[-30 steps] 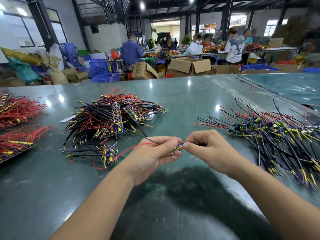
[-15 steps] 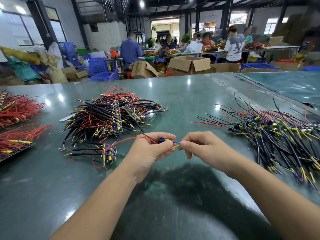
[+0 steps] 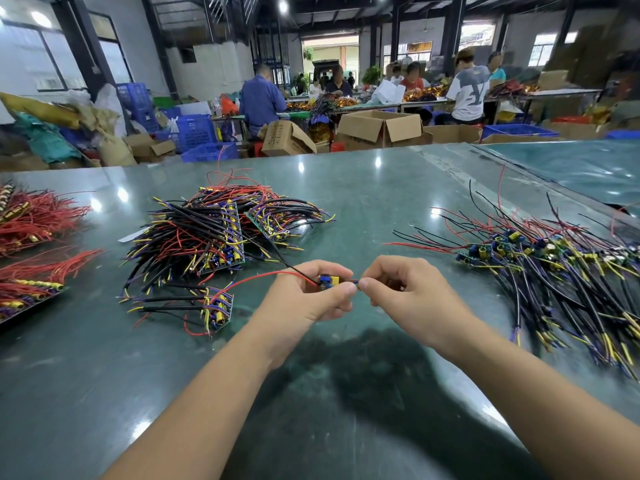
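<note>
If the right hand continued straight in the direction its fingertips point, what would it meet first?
Most likely the left hand: its thumb tip lies right beside the right hand, which pinches a wire of the small circuit board held there. Depth seems equal, but uncertain.

Counted from the left hand (image 3: 304, 301) and right hand (image 3: 410, 296), bare table (image 3: 367, 202) runs open toward 12 o'clock, a lane between two heaps. At 10 to 11 o'clock a pile of wired boards (image 3: 207, 237) blocks the way. Leads from the held wired module (image 3: 329, 282) stretch toward it. A small wired board (image 3: 218, 306) lies at 9 o'clock, with red wire bundles (image 3: 31, 220) farther out. A loose wire heap (image 3: 554, 271) fills 2 to 3 o'clock. At 6 o'clock the table is bare.
</note>
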Action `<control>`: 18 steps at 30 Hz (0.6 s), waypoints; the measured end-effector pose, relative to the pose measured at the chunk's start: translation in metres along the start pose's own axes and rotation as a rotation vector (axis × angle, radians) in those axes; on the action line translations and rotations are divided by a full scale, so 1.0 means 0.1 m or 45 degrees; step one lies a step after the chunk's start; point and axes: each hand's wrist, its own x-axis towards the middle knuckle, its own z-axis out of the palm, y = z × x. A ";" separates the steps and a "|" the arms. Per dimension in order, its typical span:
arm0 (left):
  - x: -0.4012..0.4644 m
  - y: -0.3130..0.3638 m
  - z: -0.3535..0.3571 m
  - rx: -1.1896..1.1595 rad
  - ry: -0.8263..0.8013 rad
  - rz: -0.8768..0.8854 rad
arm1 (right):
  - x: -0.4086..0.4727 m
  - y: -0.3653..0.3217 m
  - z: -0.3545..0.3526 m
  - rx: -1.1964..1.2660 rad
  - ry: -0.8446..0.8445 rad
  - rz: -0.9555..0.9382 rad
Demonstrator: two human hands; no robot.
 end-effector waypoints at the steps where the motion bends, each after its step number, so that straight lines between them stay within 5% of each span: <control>1: 0.00 0.00 0.00 0.008 0.015 0.015 | 0.00 0.00 0.01 -0.017 0.018 -0.034; 13: 0.07 0.03 -0.16 -0.036 0.208 0.149 | 0.03 0.08 -0.39 0.065 -0.437 0.252; 18: 0.08 0.02 -0.19 -0.001 0.286 0.185 | 0.05 0.16 -0.53 0.081 -0.386 0.297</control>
